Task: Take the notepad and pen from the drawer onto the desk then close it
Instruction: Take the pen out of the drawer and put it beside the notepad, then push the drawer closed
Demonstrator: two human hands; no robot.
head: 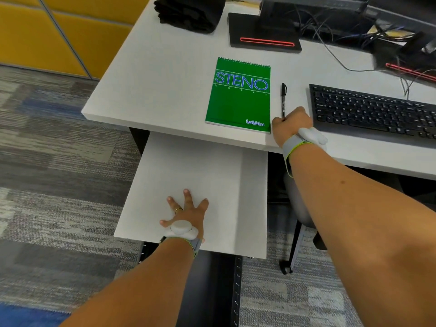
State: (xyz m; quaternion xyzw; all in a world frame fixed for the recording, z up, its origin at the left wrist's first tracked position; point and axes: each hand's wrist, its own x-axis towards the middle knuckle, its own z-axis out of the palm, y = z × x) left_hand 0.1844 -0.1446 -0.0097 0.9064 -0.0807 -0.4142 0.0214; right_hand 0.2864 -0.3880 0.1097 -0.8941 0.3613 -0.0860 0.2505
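A green spiral "STENO" notepad [238, 97] lies flat on the white desk [153, 86], close to its front edge. Just right of it a black pen [283, 97] rests on the desk, pointing away from me. My right hand [291, 125] is closed on the pen's near end. My left hand [186, 212] lies flat with fingers spread on a white panel [212, 175] that sticks out from under the desk. Below that panel a dark drawer part with a perforated metal rail [236, 291] shows.
A black keyboard [372, 112] sits right of the pen. Behind the notepad are a monitor base [264, 34] with a red strip, a folded black cloth [191, 13] and tangled cables [354, 43]. A chair leg [295, 244] stands right of the panel, over patterned carpet.
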